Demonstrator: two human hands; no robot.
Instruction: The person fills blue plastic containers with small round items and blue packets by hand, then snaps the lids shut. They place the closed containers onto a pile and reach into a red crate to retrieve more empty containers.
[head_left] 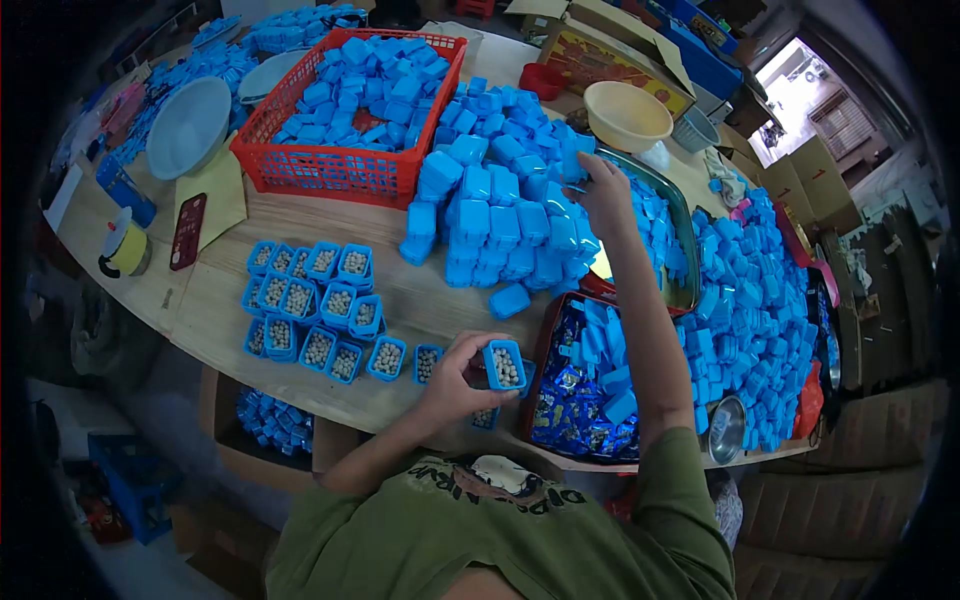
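Observation:
My left hand [455, 387] is closed around a small blue plastic box [505, 367] filled with pale round beads, held upright over the table's front edge. At the heap of blue boxes [505, 205], my right hand [606, 190] reaches far forward, thumb and fingers around a blue plastic box [574, 165] on its upper right side. Left of my left hand, several bead-filled boxes [320, 348] stand grouped and partly stacked. Another filled box [427, 362] sits beside my left wrist, and one more [485, 418] is partly hidden below that hand.
A red basket [330, 170] of blue pieces stands behind. Near my right forearm are a tray of blue wrapped packets [575, 410] and a green-rimmed tray [690, 250]. More blue pieces [750, 310] pile up rightward. A phone [188, 232] and yellow cup [128, 245] lie left.

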